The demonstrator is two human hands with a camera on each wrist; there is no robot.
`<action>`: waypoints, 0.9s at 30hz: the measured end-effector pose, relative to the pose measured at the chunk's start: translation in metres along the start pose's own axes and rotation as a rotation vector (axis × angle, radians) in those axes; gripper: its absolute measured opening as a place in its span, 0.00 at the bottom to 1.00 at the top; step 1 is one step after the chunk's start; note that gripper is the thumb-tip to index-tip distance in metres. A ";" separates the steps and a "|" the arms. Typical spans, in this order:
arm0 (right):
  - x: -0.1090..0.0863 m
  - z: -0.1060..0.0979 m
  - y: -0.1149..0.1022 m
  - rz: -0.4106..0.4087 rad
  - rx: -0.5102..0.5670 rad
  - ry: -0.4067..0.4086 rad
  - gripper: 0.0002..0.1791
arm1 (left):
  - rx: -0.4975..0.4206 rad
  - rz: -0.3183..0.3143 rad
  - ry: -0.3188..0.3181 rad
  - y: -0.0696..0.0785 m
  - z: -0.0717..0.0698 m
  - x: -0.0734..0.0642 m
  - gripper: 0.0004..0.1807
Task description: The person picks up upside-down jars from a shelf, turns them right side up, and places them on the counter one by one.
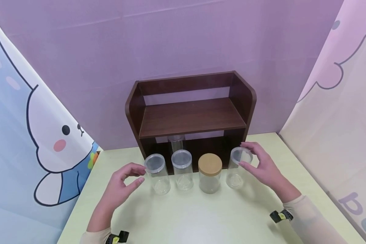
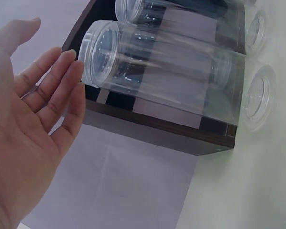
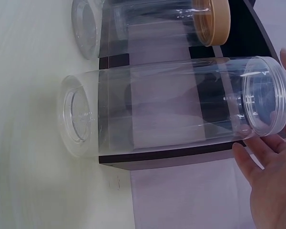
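Observation:
Four clear jars stand upright in a row. My left hand (image 1: 122, 184) is beside the leftmost jar (image 1: 161, 179), its fingertips (image 2: 76, 64) right at the grey-clear lid (image 2: 100, 52) and its thumb spread apart. At the other end, my right hand (image 1: 263, 166) reaches loosely around the lid (image 1: 241, 155) of the rightmost jar (image 3: 167, 105), thumb on the near side and fingers on the far side. Between them stand another clear-lidded jar (image 1: 184, 178) and a jar with a tan lid (image 1: 210, 164).
Behind the row is a dark brown two-tier shelf (image 1: 192, 117). Another clear jar (image 1: 177, 144) stands on its lower level. The pale table (image 1: 195, 217) meets a purple cloth backdrop (image 1: 183, 40), with printed cloth panels on both sides.

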State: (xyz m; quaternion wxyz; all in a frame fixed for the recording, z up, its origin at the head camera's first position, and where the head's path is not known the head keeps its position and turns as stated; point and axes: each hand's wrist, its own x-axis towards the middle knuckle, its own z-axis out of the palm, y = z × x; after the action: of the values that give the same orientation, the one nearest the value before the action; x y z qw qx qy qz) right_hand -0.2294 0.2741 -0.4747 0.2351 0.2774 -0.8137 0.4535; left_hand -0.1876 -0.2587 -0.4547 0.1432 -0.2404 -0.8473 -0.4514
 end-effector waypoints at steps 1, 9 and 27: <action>0.000 0.000 -0.001 -0.004 0.001 0.002 0.40 | -0.005 0.002 0.010 -0.001 0.000 0.000 0.15; 0.002 -0.004 -0.004 -0.052 0.003 0.025 0.39 | -0.047 -0.024 0.078 -0.012 -0.001 0.001 0.10; 0.020 -0.002 -0.025 -0.188 0.014 0.045 0.35 | -0.150 -0.119 0.155 -0.028 0.005 0.002 0.09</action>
State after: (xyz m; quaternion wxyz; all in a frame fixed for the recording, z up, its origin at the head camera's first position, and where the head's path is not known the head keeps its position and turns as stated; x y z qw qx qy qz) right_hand -0.2271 0.2603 -0.4461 0.2931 0.3438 -0.7753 0.4414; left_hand -0.2046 -0.2670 -0.4754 0.1628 -0.1641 -0.8104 -0.5383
